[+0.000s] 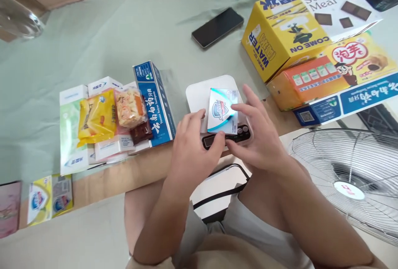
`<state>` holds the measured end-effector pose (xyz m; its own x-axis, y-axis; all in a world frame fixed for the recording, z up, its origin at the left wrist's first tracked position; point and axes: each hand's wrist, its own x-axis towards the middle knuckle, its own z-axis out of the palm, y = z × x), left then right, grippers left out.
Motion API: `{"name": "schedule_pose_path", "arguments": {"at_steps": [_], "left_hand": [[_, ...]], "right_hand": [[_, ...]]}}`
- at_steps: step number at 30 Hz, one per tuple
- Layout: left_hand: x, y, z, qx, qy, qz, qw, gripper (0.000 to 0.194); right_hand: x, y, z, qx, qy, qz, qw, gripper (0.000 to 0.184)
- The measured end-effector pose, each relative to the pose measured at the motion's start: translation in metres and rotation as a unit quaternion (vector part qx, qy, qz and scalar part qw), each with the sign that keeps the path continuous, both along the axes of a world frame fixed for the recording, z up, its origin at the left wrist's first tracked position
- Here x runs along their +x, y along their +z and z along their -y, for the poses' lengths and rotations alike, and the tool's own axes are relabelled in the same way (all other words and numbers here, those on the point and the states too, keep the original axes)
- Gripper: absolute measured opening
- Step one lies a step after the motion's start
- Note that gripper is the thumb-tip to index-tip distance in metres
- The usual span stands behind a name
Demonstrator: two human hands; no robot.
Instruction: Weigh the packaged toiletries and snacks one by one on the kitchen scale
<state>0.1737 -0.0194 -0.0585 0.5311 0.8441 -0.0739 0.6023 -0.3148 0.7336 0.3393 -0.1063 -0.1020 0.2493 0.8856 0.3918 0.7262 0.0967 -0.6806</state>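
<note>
A white, turquoise-edged cardboard soap box (220, 111) lies on a white, flat kitchen scale (199, 89) with a black control strip; the scale is on a table (102, 51) with a pale green cover. The left hand (193, 144) is at the scale's left front, fingers apart, thumb at the box's near edge. The right hand (263, 134) is at the scale's right, fingers spread, index fingertip at the box's right edge; whether either hand presses the box, I cannot tell. Left of the scale, a yellow plastic snack packet (98, 115) lies on flat cartons beside a blue toothpaste carton (160, 113). Beyond the scale lies a black smartphone (217, 27); to its right stands a yellow cardboard box (281, 32).
</note>
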Motion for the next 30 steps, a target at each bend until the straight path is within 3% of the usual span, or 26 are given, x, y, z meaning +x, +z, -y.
{"name": "schedule_pose_path", "arguments": {"at_steps": [7,11,14,20,25,30], "left_hand": [[0.004,0.005,0.000,0.014,-0.031,-0.003,0.999,0.055],[0.015,0.008,0.016,-0.009,-0.082,0.043,0.996,0.052],[0.027,0.009,0.032,-0.050,-0.127,0.072,0.988,0.061],[0.048,0.006,0.053,-0.157,-0.206,0.090,0.962,0.079],[0.059,-0.001,0.062,-0.183,-0.220,0.083,0.954,0.078],[0.064,-0.004,0.064,-0.207,-0.195,0.046,0.958,0.085]], "right_hand": [[0.003,-0.001,0.017,-0.037,-0.058,-0.109,0.992,0.054],[-0.004,0.002,0.017,-0.026,-0.072,-0.190,0.979,0.048],[-0.002,0.009,0.021,-0.019,-0.131,-0.224,0.965,0.033],[0.014,0.018,0.042,-0.023,-0.266,-0.133,0.955,0.024],[0.023,0.014,0.048,-0.065,-0.284,-0.121,0.949,0.028],[0.024,0.010,0.046,-0.144,-0.252,-0.141,0.947,0.041]]}}
